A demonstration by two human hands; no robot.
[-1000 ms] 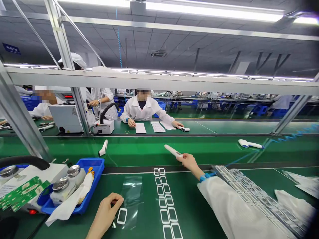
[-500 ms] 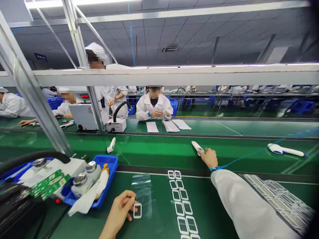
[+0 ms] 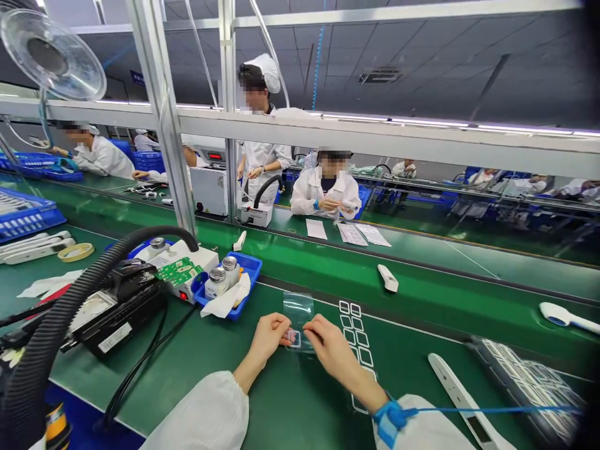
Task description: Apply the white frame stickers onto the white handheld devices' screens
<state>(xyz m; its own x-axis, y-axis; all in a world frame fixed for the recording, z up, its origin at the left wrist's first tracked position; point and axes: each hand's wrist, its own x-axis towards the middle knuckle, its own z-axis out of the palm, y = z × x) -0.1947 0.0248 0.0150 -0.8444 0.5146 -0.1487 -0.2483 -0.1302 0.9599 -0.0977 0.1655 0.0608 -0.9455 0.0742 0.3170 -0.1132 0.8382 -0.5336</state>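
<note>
My left hand (image 3: 268, 342) pinches a small white-rimmed clear window (image 3: 294, 339) at its left edge. Under it lies a clear plastic film (image 3: 299, 305) on the green bench. At the film's right side is my right hand (image 3: 332, 347), thumb and finger pressed together; what they grip is too small to make out. A blue wrist strap (image 3: 390, 420) circles that wrist. Two rows of similar white-rimmed windows (image 3: 362, 339) run down the bench beside my right hand, which partly covers them. A long white handheld device (image 3: 454, 386) lies right of my right forearm.
Left stand a blue tray (image 3: 255, 265) with metal-topped jars, a black hose (image 3: 98, 275) and a black machine (image 3: 126, 312). Across the bench runs a green belt (image 3: 328, 265) carrying a white device (image 3: 388, 279). A stack of white frames (image 3: 525, 381) lies right. Co-workers sit and stand opposite.
My right hand has let go of the white device on the belt and come to the film. My left hand keeps hold of the window. The view has swung left.
</note>
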